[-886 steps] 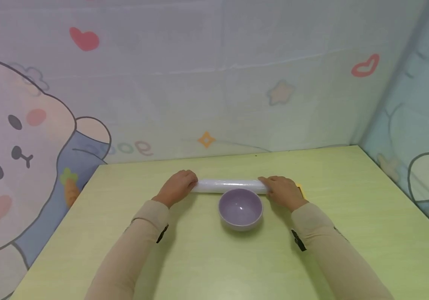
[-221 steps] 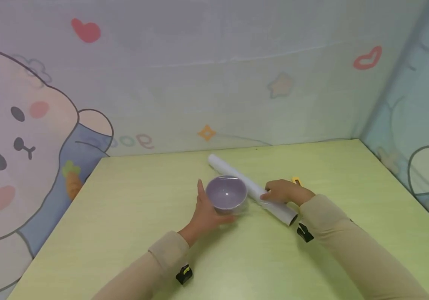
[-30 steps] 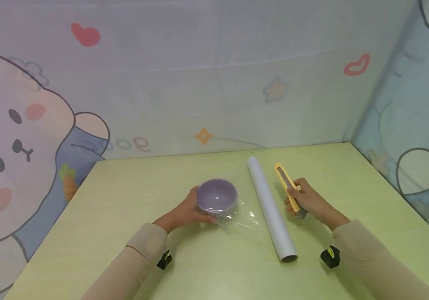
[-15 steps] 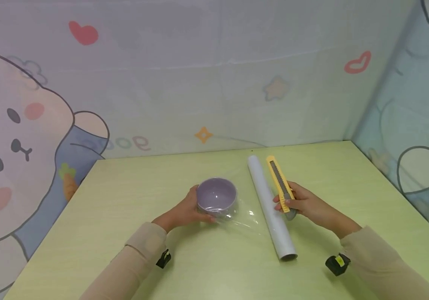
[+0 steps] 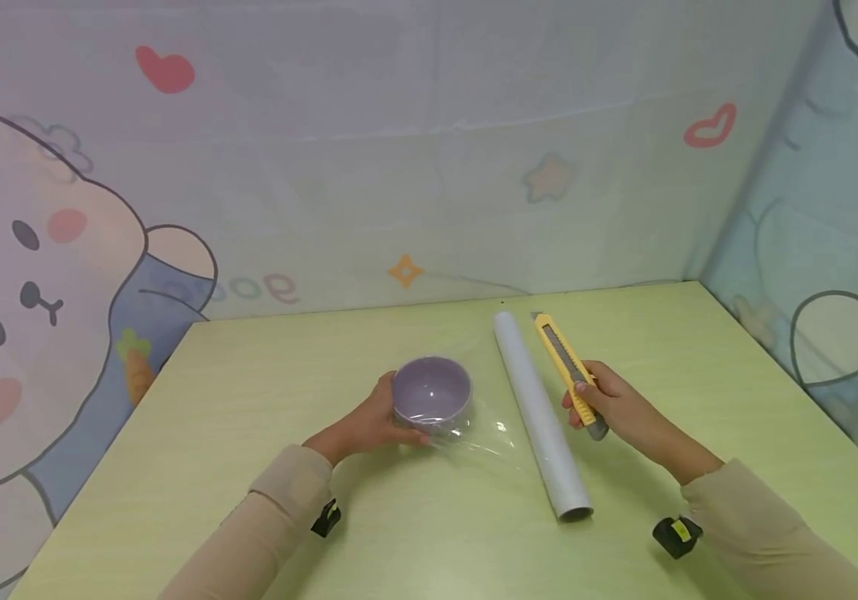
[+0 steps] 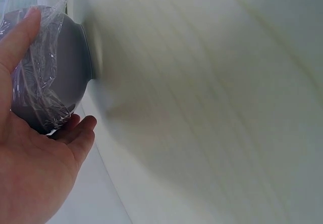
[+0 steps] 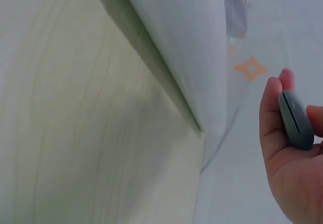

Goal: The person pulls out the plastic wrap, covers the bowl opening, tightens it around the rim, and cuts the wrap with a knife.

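My left hand (image 5: 368, 425) holds a purple bowl (image 5: 432, 390) on the table, thumb along its near side, fingers round its left. In the left wrist view the thumb presses crumpled cling film (image 6: 35, 77) against the bowl wall. Clear film (image 5: 492, 433) stretches from the bowl rightward to the white film roll (image 5: 541, 417), which lies lengthwise on the table. Right of the roll, my right hand (image 5: 619, 408) grips a yellow utility knife (image 5: 559, 350), thumb on its side, a short blade tip showing at the far end. The right wrist view shows the knife's grey butt (image 7: 295, 120).
The pale green table (image 5: 286, 367) extends to both sides and ends at a printed cloth backdrop (image 5: 368, 167). Another printed cloth (image 5: 834, 233) hangs along the right side. Black devices (image 5: 676, 535) are strapped at the wrists.
Seven seconds ago my right hand held the roll, then lying diagonally. In the last second the knife, in my right hand, swung left, then slightly back right, and its blade tip came out.
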{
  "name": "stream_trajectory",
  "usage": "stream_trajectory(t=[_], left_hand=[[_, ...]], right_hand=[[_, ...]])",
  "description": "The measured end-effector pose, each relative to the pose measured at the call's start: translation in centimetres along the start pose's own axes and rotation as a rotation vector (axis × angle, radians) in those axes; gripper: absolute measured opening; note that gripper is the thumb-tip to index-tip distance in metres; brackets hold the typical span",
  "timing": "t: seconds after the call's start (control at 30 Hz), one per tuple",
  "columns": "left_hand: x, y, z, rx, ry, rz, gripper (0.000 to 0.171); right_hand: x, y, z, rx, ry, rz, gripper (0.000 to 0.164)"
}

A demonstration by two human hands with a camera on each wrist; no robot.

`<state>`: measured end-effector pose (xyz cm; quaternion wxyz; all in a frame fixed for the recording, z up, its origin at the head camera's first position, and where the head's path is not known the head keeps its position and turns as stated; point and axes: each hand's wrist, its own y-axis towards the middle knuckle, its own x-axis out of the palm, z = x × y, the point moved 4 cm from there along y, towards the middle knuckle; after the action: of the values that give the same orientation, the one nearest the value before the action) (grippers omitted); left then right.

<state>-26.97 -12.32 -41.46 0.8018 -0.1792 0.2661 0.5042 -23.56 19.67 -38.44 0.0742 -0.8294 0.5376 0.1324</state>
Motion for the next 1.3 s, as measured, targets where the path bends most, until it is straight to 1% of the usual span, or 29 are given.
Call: stream_trajectory(t=[0.1, 0.23, 0.33, 0.43, 0.5, 0.63, 0.77, 0.87, 0.97, 1.1, 1.13, 1.2, 1.3], left_hand=[[0.0, 0.0, 0.0, -0.001, -0.009, 0.001, 0.108], [-0.1, -0.1, -0.1, 0.000, -0.016, 0.004, 0.109], [0.0, 0.0, -0.1, 0.002, -0.017, 0.001, 0.109], [0.0, 0.0, -0.1, -0.003, -0.009, 0.003, 0.108], [0.0, 0.0, -0.1, -0.009, -0.001, 0.005, 0.108], [-0.1, -0.1, 0.0, -0.019, 0.012, 0.010, 0.108], [-0.1, 0.0, 0.1, -0.020, 0.011, 0.013, 0.108], [-0.1, 0.0, 0.0, -0.027, 0.003, 0.006, 0.110], [-0.1, -0.1, -0.1, -0.055, 0.003, -0.006, 0.117], [-0.3, -0.3, -0.3, -0.105, 0.002, -0.047, 0.127], [-0.4, -0.3, -0.3, -0.112, 0.004, -0.060, 0.127], [-0.7, -0.2, -0.2, -0.119, 0.005, -0.081, 0.123], [-1.4, 0.1, 0.4, -0.112, 0.033, -0.099, 0.106]], right_hand=[[0.0, 0.1, 0.0, 0.021, -0.011, 0.038, 0.043], [-0.1, 0.5, 0.1, 0.055, -0.048, 0.133, 0.046], [-0.3, 0.6, 0.3, 0.106, -0.097, 0.215, 0.052], [-0.5, 0.6, 0.5, 0.159, -0.149, 0.274, 0.057], [-0.6, 0.5, 0.5, 0.186, -0.173, 0.305, 0.060], [-0.6, 0.2, 0.6, 0.218, -0.201, 0.339, 0.064], [-0.6, 0.0, 0.7, 0.222, -0.191, 0.340, 0.064], [-0.4, 0.1, 0.7, 0.220, -0.171, 0.324, 0.063], [-0.3, 0.2, 0.8, 0.217, -0.144, 0.303, 0.061], [-0.2, 0.3, 0.8, 0.210, -0.127, 0.274, 0.059], [-0.2, 0.4, 0.8, 0.210, -0.126, 0.265, 0.058], [-0.2, 0.5, 0.8, 0.212, -0.131, 0.246, 0.056], [-0.1, 0.7, 0.6, 0.223, -0.133, 0.207, 0.053]])
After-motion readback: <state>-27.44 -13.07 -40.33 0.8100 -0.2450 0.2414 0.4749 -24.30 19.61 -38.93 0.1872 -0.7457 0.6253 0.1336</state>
